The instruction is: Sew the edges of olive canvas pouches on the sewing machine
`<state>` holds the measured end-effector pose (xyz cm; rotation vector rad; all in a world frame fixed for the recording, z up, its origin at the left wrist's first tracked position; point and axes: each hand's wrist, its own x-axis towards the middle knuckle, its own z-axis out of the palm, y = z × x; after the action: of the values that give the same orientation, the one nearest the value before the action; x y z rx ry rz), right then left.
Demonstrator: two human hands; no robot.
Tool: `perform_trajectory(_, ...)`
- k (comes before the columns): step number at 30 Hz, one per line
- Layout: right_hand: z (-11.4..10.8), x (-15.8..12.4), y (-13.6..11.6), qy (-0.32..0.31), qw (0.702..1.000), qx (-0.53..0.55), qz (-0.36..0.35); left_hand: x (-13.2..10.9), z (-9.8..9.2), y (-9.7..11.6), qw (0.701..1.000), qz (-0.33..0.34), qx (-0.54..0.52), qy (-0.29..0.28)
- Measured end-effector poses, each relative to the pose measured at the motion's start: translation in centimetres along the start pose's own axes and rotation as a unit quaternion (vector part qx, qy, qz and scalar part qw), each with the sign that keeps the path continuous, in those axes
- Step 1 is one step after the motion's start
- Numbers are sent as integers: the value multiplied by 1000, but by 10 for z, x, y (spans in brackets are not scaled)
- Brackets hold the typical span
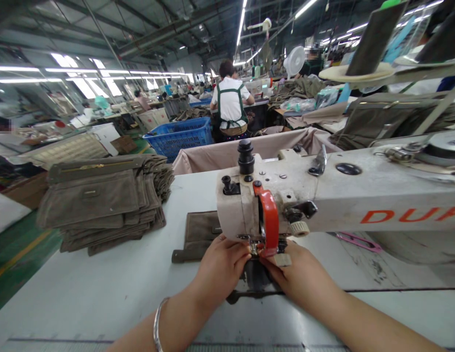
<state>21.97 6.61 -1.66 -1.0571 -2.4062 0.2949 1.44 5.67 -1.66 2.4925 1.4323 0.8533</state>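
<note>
A white sewing machine (322,200) with an orange-red guard (269,222) stands on the grey table (102,293). Under its head lies a dark olive fabric piece (198,234). My left hand (222,266) rests on that fabric just left of the needle, fingers curled and pressing it down. My right hand (296,276) sits right of the needle, fingers bent with the tips at the presser foot; a pale tape wraps one finger. A silver bangle (157,325) is on my left wrist. What lies under the fingertips is hidden by the machine head.
A stack of folded olive fabric pieces (102,200) sits at the table's left. Pink snips (359,241) lie under the machine arm. Beyond are a blue crate (179,137), a seated person in a white shirt and green apron (230,102), and thread stands (370,58) at right.
</note>
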Motion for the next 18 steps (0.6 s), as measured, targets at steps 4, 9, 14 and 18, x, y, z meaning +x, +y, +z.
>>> perform_trajectory(4,1,0,0,7,1000,3,-1,-1,2,-1,1000,1,-1,9)
perform_trajectory(9,2,-1,1,4,1000,7,3,1,0,1,1000,5,3,13)
perform_trajectory(14,4,0,2,-12,999,8,29,3,-1,3,1000,2,8,12)
perform_trajectory(18,5,1,2,-20,999,21,44,3,-1,2,1000,1,10,13)
